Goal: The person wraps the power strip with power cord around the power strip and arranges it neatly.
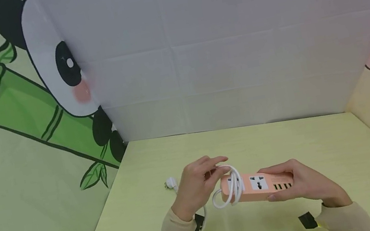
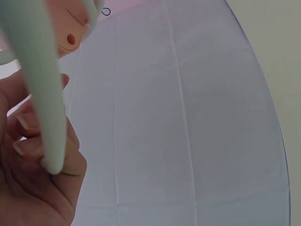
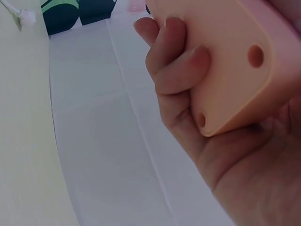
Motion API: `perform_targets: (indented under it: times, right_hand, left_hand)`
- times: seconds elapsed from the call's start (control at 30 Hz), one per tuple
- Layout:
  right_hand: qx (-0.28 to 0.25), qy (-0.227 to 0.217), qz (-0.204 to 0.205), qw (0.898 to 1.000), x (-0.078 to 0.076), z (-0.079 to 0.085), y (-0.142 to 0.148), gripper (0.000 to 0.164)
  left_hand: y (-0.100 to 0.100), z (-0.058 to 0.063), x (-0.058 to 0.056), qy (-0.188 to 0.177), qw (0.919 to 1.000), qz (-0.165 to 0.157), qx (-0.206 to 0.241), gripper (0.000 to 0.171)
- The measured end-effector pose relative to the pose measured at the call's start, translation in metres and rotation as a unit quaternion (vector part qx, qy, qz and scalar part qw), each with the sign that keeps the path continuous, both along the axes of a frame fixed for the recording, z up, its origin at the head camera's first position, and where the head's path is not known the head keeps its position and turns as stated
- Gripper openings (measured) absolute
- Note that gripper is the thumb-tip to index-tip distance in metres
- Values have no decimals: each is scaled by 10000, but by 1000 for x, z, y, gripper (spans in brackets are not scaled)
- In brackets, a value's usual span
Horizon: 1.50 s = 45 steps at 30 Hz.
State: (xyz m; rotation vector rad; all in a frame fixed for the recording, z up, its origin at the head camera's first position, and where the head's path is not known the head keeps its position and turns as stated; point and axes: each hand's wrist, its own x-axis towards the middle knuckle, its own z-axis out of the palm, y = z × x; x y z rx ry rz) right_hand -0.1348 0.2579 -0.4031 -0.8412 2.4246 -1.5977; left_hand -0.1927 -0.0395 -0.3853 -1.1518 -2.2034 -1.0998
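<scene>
An orange power strip [image 1: 268, 180] with white sockets and several USB ports is held above the table by my right hand [image 1: 310, 182], which grips its right end. In the right wrist view the fingers curl round the strip's plain underside [image 3: 225, 61]. A white cable [image 1: 236, 185] lies in several loops about the strip's left end. My left hand [image 1: 197, 185] pinches this cable at the top of the loops. More cable [image 2: 44, 94] passes close before the left wrist camera, blurred. The cable's white plug [image 1: 171, 183] lies behind the left hand, prongs pointing left.
A pale yellow table [image 1: 242, 142] spreads beneath both hands. Behind it stands a creased pale sheet [image 1: 227, 62]. The left wall carries a panda and bamboo picture [image 1: 31, 105]. Small black pieces [image 1: 307, 220] sit by the sleeves.
</scene>
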Motion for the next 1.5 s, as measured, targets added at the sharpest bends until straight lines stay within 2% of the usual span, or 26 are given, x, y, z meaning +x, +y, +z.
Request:
perform_targets:
  times: [0.13,0.27,0.43,0.57,0.63,0.93,1.07,1.2,1.37,1.5]
  right_hand:
    - [-118,91,-45,9999,8,-3,0,48]
    - [-267,134,-36,9995,16,-5,-1,49]
    - [-426,124,-15,9990,24,-9,0,49]
    - [-496,107,-17,9987,27,-12,3,50]
    - [-508,75,-49,9987,28,-12,5,51]
    - [-880,-11,222,9959,32,-7,12,54]
    - [-1052,79,204,9942,33,-4,16,54]
    - [-1019,223,168,9944,32,-2,18,54]
    - [-1066,168,166,9940,30,0,19,54]
    - [-1216,5,85,9925,29,1,22,54]
  left_hand:
    - [2,-2,4,-541,9985,-118,-36,22]
    - [2,-4,9,-1159,9926,-361,23,18]
    - [3,-7,12,-1527,9843,-852,223,12]
    - [5,-9,12,-1536,9799,-1209,395,8]
    - [6,-8,13,-1500,9794,-1287,409,10]
    - [12,-6,17,-1484,9779,-1472,81,17]
    - [16,-6,19,-1376,9787,-1522,-111,22]
    - [18,-7,19,-1372,9790,-1507,-95,23]
    - [20,-8,17,-1352,9775,-1621,-39,23]
    - [24,-11,15,-1178,9764,-1802,-149,20]
